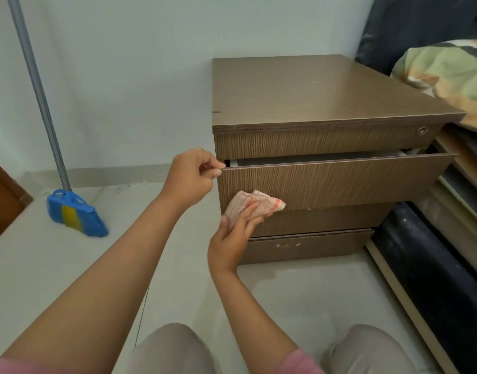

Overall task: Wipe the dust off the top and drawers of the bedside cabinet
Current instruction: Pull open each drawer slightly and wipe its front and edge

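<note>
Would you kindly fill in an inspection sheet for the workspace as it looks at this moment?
Surface: cabinet top bare, with small pale specks; floor pale, with bits of debris by the wall.
Job's things: middle drawer pulled partly open; top drawer shut; checked cloth pressed to the middle drawer's front.
Clutter: blue and yellow broom leaning at the wall.
Grippers: left hand has a pinch grip on the drawer's upper left corner; right hand holds the cloth.
Cables: nothing seen.
Surroundings: bed with patterned bedding to the right; white wall behind.
</note>
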{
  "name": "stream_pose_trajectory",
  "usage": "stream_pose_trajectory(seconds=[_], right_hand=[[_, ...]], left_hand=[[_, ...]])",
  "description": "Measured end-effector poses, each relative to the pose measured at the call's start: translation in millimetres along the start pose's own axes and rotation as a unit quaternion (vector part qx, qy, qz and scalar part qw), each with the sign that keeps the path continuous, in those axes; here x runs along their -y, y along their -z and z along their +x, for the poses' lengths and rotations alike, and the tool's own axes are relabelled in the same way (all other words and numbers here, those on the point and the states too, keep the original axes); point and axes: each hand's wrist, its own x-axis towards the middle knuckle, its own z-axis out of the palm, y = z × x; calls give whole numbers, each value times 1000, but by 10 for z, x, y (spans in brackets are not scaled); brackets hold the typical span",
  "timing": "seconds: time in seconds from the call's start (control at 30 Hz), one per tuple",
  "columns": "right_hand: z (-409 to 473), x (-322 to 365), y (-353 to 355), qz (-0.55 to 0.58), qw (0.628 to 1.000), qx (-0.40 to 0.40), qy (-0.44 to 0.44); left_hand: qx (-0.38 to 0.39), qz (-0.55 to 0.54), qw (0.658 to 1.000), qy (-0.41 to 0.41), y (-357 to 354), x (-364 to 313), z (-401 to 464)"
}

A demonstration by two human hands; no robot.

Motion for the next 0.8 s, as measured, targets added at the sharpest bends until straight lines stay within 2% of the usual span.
stream_pose_trajectory(seconds=[0.1,0.23,0.5,0.7,0.8], right_hand=[[228,-44,251,-1,999,-45,-9],[652,-5,564,1,993,-100,-66],[1294,-142,1199,-51,978,-172,-103],[1428,58,1229,-67,988,-138,-28],[1485,81,1212,-67,990,-121,-27]], left_hand=[[-4,-1,1000,2,-9,24,1],[-12,-1,1000,5,-30,33,2],[-29,5,1000,8,-68,19,-8],[-108,2,994,-17,-189,71,-83],[-162,22,986,-25,-310,76,-93]])
